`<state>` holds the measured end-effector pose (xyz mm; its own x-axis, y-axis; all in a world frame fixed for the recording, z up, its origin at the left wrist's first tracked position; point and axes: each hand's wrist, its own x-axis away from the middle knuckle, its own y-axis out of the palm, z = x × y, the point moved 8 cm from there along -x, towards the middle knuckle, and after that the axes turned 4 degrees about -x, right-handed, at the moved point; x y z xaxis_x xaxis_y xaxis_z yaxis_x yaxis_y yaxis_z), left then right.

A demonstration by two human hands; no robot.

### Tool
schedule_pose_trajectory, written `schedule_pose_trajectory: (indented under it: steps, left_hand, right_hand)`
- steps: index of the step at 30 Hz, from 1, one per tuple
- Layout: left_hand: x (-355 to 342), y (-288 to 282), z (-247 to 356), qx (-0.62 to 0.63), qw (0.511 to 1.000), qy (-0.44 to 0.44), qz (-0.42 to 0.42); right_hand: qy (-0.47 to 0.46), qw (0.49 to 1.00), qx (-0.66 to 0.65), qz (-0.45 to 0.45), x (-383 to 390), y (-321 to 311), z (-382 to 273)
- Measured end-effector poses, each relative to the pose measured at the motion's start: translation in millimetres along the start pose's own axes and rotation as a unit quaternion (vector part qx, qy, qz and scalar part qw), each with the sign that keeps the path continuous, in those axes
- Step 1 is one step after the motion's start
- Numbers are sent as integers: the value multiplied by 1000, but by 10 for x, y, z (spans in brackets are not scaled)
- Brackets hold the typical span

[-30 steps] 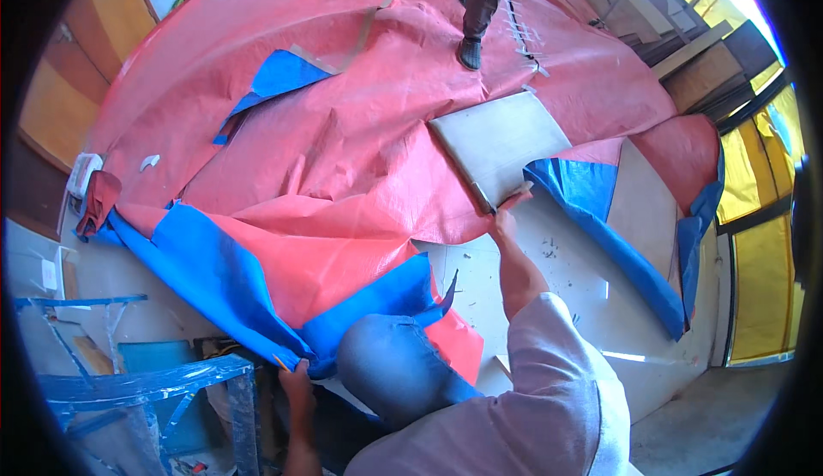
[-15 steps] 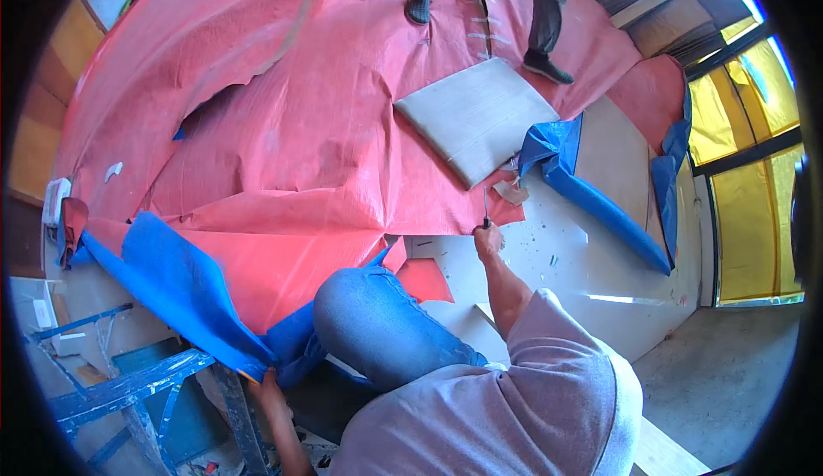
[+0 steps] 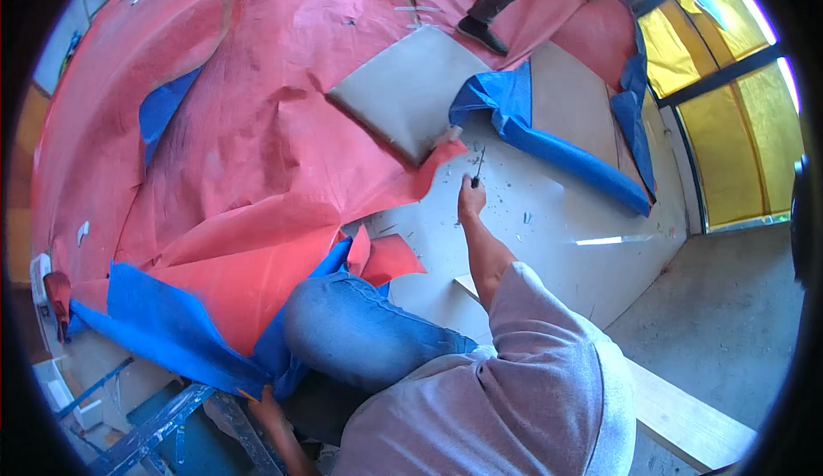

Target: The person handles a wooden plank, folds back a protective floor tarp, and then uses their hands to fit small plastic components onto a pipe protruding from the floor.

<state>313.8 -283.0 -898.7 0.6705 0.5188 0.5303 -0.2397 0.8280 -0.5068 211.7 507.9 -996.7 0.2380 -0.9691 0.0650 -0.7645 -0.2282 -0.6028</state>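
- The red sheet, with blue underside, covers much of the pale floor; its ragged near edge lies to the left of the right hand, just apart from it.
- The right grip is closed around the dark handle of a thin tool, whose tip points away from the person.
- The left hand is at a blue fold of the sheet; a thin orange thing shows beside its fingers. How firmly this grip is pressed, I cannot tell.
- Pale floor with small scraps extends between the right forearm and a blue folded edge.
- A grey flat slab rests on the sheet, ahead of the tool.
- The person's knee, a paint-marked blue stand and another person's leg occupy room around.
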Motion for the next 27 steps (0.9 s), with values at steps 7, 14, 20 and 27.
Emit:
schedule_pose_trajectory:
  steps: [7,14,20,27]
  left_hand:
    - [193,145,308,47,998,23,-43]
    - [-69,-131,-132,-60,998,15,-7]
    - [159,-5,297,-95,994,4,44]
    - [155,-98,188,-53,997,41,27]
  right_hand:
    - [-42,995,88,-35,-151,452,-572]
    - [47,997,-58,-27,37,854,-936]
    - [-136,965,185,-128,240,969,-1127]
    - [-117,967,184,-134,455,651,-68]
